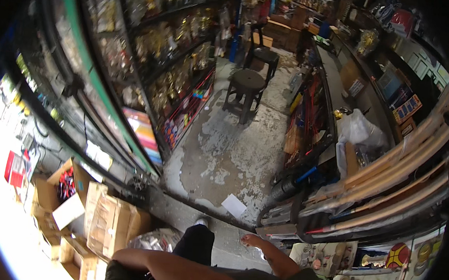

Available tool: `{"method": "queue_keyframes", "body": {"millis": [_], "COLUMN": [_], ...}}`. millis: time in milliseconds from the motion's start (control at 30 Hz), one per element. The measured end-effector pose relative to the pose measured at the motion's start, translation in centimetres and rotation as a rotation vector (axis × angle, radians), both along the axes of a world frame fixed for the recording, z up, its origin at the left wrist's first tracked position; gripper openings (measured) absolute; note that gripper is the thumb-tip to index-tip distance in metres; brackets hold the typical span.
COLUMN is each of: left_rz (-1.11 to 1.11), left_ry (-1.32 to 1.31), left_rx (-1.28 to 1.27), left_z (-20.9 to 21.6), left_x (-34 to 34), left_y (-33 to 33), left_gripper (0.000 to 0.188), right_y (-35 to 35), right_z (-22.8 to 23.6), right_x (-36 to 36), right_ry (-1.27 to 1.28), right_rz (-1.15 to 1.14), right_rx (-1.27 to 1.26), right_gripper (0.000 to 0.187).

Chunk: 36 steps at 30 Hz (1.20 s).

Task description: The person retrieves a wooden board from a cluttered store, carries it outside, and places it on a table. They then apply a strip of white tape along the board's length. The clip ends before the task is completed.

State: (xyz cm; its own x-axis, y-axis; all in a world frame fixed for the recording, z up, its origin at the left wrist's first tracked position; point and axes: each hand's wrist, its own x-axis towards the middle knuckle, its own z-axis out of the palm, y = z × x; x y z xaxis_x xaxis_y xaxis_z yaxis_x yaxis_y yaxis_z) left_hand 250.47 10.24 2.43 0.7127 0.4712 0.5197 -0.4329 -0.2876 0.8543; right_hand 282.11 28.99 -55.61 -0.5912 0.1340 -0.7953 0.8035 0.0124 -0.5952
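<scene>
My right hand [251,239] hangs low at the bottom middle, over the threshold strip of the floor. Its fingers look loosely bent and a little apart, with nothing visible in them. Farther ahead, apart from that hand, a white sheet of paper [234,205] lies on the worn concrete floor. My left forearm [168,269] crosses in front of my body along the lower edge. The left hand sinks into shadow there, so its fingers cannot be made out. One dark trouser leg [195,243] and a pale shoe tip [201,221] show between my arms.
Open cardboard boxes [108,220] stand at lower left. Shelves of wrapped goods [173,58] line the left side, behind a green-edged frame [85,52]. Dark stools [248,82] stand ahead. On the right are a long counter [329,59], a white plastic bag [360,131] and long wooden poles [388,177].
</scene>
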Motion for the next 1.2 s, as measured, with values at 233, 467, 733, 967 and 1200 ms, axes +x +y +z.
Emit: {"method": "queue_keyframes", "body": {"millis": [233, 467, 733, 967, 1200], "left_rz": [-0.140, -0.275, -0.317, -0.235, -0.186], "left_ry": [-0.218, -0.622, -0.920, -0.976, -0.647], "left_rx": [-0.136, -0.294, -0.159, -0.624, 0.102], "left_z": [12.1, 16.5, 18.4, 19.4, 16.9], "left_x": [-7.6, -7.6, -6.6, -11.2, -19.6], "left_y": [18.0, 34.4, 56.5, 71.3, 96.6], "left_gripper": [0.018, 0.020, 0.018, 0.029, 0.052], "right_y": [5.2, 13.4, 45.4, 73.3, 92.5], "right_z": [11.1, 14.6, 20.5, 24.4, 22.8], "right_x": [4.0, 6.9, -7.2, -23.4, -28.4], "right_ry": [-0.057, -0.043, 0.024, 0.360, 0.009], "right_rz": [-0.669, -0.894, -1.050, -0.645, -0.251], "right_rx": [-0.263, -0.332, -0.003, 0.258, 0.673], "right_gripper": [0.021, 0.020, 0.018, 0.026, 0.030]}}
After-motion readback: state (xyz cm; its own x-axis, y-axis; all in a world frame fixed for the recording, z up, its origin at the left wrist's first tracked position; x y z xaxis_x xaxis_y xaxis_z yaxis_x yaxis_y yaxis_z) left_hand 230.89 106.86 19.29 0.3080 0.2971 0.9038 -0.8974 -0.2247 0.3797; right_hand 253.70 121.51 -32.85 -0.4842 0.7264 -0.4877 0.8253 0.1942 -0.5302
